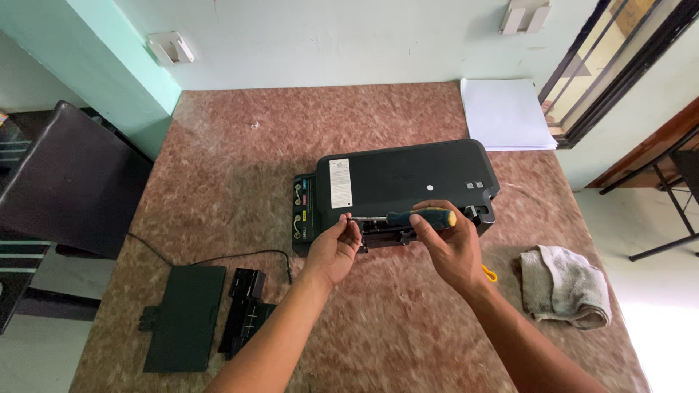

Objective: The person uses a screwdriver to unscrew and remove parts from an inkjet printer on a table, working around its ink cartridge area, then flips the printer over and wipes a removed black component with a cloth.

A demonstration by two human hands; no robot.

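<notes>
Both forearms reach in from below, hands meeting over the printer's (408, 182) near edge on the tabletop (240, 153). The right hand (451, 244), palm down, has its grip closed around the screwdriver (408, 217) handle, which lies level and points left. The left hand (335, 247) pinches the shaft tip between its fingertips. A cloth (568, 284) lies just to the right.

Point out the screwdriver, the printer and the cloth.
screwdriver (422, 217): head view, on its blue and yellow handle.
printer (415, 175): head view, on its black top cover.
cloth (568, 284): head view, on the middle of its folds.
</notes>
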